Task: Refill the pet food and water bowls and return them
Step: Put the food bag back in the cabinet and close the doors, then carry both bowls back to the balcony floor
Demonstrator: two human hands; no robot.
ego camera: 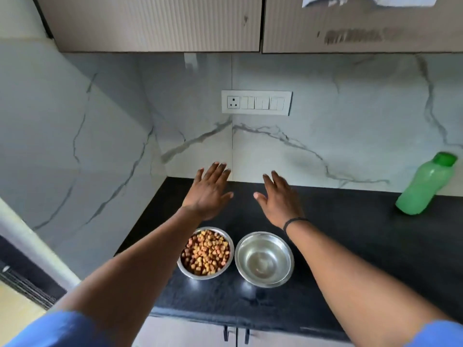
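Two steel bowls stand side by side on the black counter (350, 246). The left bowl (206, 252) is full of brown and orange kibble. The right bowl (264, 259) looks shiny inside; I cannot tell whether it holds water. My left hand (209, 192) hovers palm down beyond the kibble bowl, fingers spread, holding nothing. My right hand (281, 199) hovers the same way beyond the right bowl, a dark band on its wrist. Neither hand touches a bowl.
A green plastic bottle (423, 185) with a green cap stands at the far right against the marble backsplash. A white switch panel (256, 102) is on the wall; wall cabinets (160, 23) hang above. The counter ends at the left wall corner.
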